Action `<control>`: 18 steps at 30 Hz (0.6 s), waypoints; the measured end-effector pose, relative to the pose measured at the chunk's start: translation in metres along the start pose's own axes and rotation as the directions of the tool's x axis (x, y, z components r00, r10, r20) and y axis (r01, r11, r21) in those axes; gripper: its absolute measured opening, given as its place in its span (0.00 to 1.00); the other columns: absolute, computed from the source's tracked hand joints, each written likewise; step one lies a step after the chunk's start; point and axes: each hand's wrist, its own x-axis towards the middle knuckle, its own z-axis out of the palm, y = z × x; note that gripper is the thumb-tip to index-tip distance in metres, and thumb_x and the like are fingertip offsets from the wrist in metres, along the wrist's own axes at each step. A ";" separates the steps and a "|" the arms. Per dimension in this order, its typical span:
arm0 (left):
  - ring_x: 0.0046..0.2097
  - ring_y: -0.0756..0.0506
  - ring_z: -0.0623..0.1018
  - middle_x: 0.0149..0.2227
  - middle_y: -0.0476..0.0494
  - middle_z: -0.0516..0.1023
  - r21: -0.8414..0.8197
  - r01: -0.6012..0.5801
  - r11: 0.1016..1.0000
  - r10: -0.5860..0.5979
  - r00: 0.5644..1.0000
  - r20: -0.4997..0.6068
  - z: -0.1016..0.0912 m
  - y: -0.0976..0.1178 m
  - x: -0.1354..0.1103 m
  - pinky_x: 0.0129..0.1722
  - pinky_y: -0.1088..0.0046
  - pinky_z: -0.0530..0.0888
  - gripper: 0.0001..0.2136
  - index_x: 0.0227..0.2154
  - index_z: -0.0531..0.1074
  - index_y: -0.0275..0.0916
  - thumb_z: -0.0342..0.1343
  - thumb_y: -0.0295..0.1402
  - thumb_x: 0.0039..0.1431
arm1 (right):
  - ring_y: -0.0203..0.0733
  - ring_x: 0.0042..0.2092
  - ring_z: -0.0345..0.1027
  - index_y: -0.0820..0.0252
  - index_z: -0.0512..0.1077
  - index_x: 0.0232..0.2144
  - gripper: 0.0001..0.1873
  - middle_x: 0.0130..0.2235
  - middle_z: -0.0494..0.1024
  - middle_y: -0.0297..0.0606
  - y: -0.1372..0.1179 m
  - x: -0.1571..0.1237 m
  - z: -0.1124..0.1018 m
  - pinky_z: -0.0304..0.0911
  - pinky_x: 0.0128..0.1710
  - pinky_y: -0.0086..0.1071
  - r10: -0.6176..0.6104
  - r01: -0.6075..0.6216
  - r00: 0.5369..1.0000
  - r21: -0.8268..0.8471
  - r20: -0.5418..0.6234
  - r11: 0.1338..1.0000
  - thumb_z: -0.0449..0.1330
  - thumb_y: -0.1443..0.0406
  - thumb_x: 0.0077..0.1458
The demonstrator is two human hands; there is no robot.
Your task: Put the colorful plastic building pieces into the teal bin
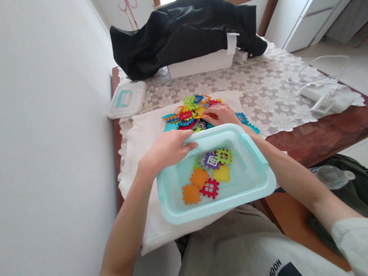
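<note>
My left hand (168,149) lies over the far rim of a pale turquoise plastic tray (221,205), its fingers curled on the edge. In the tray lie several interlocking plastic waffle pieces (210,188) in orange, red, yellow, green and purple. My right hand (222,114) reaches past the tray and touches a heap of multicoloured interlocking pieces (186,115). Its fingertips press into the heap's near side, and I cannot tell whether they hold a piece. Blue pieces (247,123) stick out from beneath my right forearm.
A white cloth (142,162) lies over a lace-patterned table cover (265,85). Beyond stand a turquoise-handled lid (126,99) and black fabric on a white box (186,37). A white wall runs along the left. A white cable and adapter (323,91) lie at the right.
</note>
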 end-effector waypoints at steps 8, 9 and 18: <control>0.42 0.35 0.82 0.39 0.40 0.84 -0.001 -0.002 1.000 0.002 1.000 0.001 0.000 0.000 -0.001 0.36 0.65 0.65 0.12 0.36 0.71 0.43 0.55 0.42 0.76 | 0.45 0.38 0.74 0.55 0.85 0.37 0.26 0.35 0.79 0.40 -0.005 0.003 -0.018 0.73 0.44 0.41 0.183 -0.082 0.940 0.329 -0.289 0.941 0.63 0.41 0.66; 0.42 0.35 0.82 0.39 0.40 0.83 0.000 -0.001 1.000 0.001 1.000 0.003 0.000 0.000 -0.001 0.36 0.65 0.65 0.12 0.36 0.71 0.43 0.55 0.42 0.76 | 0.43 0.35 0.72 0.54 0.84 0.36 0.28 0.32 0.78 0.37 -0.007 0.004 -0.020 0.72 0.41 0.39 0.239 -0.082 0.926 0.463 -0.291 0.883 0.65 0.38 0.63; 0.41 0.36 0.81 0.37 0.41 0.82 -0.013 -0.001 1.000 0.001 1.000 0.000 0.000 0.000 0.000 0.36 0.65 0.64 0.11 0.36 0.71 0.43 0.55 0.41 0.75 | 0.40 0.38 0.75 0.51 0.83 0.29 0.22 0.34 0.79 0.34 -0.035 -0.008 -0.048 0.76 0.42 0.36 0.023 -0.119 0.993 0.970 0.117 0.213 0.81 0.43 0.47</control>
